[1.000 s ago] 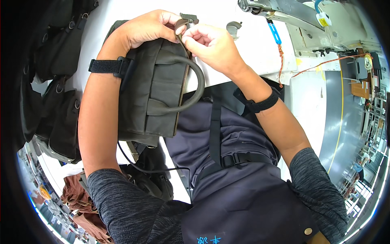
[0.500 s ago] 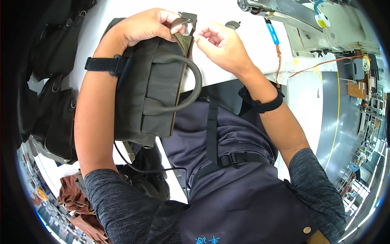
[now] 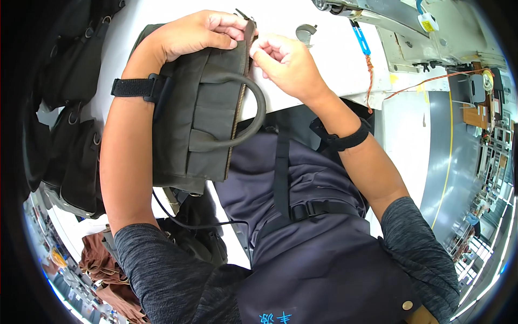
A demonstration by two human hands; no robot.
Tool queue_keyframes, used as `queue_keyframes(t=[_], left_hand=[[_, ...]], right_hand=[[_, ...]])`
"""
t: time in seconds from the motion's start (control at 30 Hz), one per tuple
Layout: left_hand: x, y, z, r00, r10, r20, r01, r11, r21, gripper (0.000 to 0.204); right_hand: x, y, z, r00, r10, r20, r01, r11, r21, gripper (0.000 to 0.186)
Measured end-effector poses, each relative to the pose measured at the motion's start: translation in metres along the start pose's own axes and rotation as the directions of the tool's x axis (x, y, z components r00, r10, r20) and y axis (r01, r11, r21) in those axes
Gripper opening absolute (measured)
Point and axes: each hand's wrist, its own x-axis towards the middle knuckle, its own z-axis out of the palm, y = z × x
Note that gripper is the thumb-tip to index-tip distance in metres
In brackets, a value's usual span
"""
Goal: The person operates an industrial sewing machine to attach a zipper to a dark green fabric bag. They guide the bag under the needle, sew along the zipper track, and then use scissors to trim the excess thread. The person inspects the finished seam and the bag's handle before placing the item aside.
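A dark olive handbag (image 3: 175,127) lies on the white table, with its curved handle (image 3: 260,105) reaching toward the right. A brass-toothed zipper (image 3: 235,127) runs along its right-hand edge, its two sides together up to the far end. My left hand (image 3: 216,35) grips the bag's far corner beside the zipper, thumb on top and fingers over the edge. Close against the zipper's far part, my right hand (image 3: 286,65) is closed in a pinch. Its fingertips meet the zipper edge, and any pull tab between them is hidden.
A sewing machine (image 3: 372,21) stands at the far right. Blue-handled snips (image 3: 360,40) on an orange cord and a small curved grey piece (image 3: 306,34) lie on the white table (image 3: 334,70). More dark bags (image 3: 70,81) are at the left; brown pieces (image 3: 102,262) lie below.
The zipper sides, spread in a V at the far end before, now lie together. My right hand has shifted slightly left and nearer, and my left fingers have come round onto the bag's corner.
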Motion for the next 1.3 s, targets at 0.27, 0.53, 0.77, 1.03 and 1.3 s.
queue_keyframes(t=[0.27,0.53,0.77,1.03,1.3], left_hand=[[-0.001,0.002,0.004,1.000,0.002,0.010,-0.002,1.000,0.015,0.040],[0.001,0.004,0.001,0.999,0.035,0.009,-0.036,0.962,0.270,0.015],[-0.042,-0.019,-0.035,0.824,0.057,-0.563,0.212,0.891,0.400,0.015],[-0.021,0.092,0.045,0.721,0.309,-0.620,0.243,0.725,0.644,0.025],[0.017,0.087,0.116,0.609,0.441,-0.659,0.082,0.792,0.605,0.024]], right_hand=[[-0.009,-0.010,0.002,0.997,-0.070,0.010,0.071,0.990,-0.119,0.013],[-0.011,0.002,0.004,0.983,-0.158,-0.097,0.161,0.986,0.029,0.014],[-0.062,-0.026,-0.027,0.990,-0.111,-0.092,0.102,0.990,-0.097,0.012],[-0.185,0.016,-0.124,0.992,-0.035,-0.124,-0.010,0.938,-0.345,0.008],[-0.232,0.125,-0.165,0.894,0.221,-0.389,-0.269,0.960,-0.073,0.015]])
